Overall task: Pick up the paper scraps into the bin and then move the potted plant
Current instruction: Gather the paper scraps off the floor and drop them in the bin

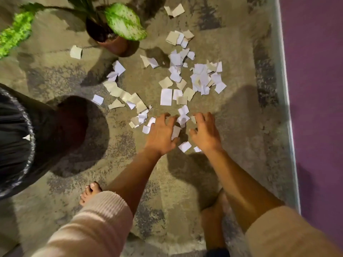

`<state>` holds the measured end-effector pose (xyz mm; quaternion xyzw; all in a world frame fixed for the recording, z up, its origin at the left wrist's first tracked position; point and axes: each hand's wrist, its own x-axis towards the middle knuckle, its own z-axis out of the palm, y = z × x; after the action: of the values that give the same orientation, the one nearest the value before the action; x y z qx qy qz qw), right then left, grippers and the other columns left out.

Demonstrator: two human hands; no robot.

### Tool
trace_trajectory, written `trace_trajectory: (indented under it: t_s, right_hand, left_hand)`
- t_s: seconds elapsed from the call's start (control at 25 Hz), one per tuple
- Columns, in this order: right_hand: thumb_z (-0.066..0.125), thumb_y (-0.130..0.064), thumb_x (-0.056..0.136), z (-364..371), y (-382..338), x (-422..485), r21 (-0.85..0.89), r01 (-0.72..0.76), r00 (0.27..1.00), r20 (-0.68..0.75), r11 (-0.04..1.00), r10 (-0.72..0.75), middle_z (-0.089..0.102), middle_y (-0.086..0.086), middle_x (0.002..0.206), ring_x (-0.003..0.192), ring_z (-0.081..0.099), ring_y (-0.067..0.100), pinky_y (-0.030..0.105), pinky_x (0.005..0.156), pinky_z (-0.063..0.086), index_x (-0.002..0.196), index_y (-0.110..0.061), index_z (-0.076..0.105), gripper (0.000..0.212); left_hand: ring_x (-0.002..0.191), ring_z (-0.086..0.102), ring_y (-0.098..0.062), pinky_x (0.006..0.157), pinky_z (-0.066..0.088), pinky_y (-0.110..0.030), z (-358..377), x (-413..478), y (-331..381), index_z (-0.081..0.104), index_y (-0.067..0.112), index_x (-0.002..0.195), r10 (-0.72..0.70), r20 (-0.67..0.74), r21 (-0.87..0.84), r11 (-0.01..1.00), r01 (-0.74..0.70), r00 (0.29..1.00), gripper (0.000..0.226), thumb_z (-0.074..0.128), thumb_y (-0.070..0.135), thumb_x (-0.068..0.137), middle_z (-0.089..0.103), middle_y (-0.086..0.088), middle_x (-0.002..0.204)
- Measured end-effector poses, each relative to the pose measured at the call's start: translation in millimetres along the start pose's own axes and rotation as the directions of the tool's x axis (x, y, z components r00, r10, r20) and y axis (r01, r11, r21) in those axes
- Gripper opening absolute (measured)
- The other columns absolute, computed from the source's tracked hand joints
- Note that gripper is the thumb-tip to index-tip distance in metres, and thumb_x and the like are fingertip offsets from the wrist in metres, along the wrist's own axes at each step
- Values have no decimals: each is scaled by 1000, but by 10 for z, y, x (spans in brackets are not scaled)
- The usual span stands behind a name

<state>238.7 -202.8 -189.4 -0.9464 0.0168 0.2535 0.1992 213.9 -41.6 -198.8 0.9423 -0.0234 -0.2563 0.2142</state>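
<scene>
Left hand (161, 134) and right hand (205, 131) spread like claws over nearest paper scraps (182, 115) on rug (130, 52), nothing really gripped yet. Scooping step, barely started imo. Next: bunch handful, carry left to bin (16, 141). Potted plant (113, 34) untouched.

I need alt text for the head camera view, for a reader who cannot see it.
Two bare hands, left hand and right hand, reach down with spread fingers onto white torn paper scraps scattered over a beige mottled carpet. A black-lined bin stands at left; a terracotta potted plant stands beyond.
</scene>
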Motion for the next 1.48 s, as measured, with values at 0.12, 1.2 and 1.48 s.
trace_trajectory:
  t_s: [0.12, 1.2, 1.48]
  right_hand:
    - [73, -20, 79, 321, 322, 38, -21, -60, 995, 73, 998, 61, 38, 12, 136, 130, 32, 32, 43, 88, 48, 134, -20, 39, 65]
    - [67, 1, 74, 1286, -304, 623, 399, -226, 960, -64, 889, 272, 33, 13, 136, 119, 44, 31, 34, 99, 43, 140, -28, 36, 79]
    - [74, -42, 70, 417, 98, 1496, -38, 5, 942, -336, 999, -18, 45, 10, 137, 121, 43, 30, 38, 91, 45, 138, -25, 42, 78]
  left_hand:
    - [130, 35, -34, 99, 42, -46, 409, 54, -113, 33, 16, 142, -15, 77, 101, 995, 8, 997, 96, 77, 53, 66, 32, -15, 143]
    - [105, 53, -36, 75, 50, -43, 738, 650, -639, 56, 6, 119, -162, -116, -95, 984, 151, 980, 39, 56, -5, 81, 44, -17, 125]
    - [132, 33, -37, 103, 41, -50, 353, 1217, -660, 29, 15, 149, -38, -176, -24, 999, 34, 984, 91, 72, 29, 70, 30, -18, 146]
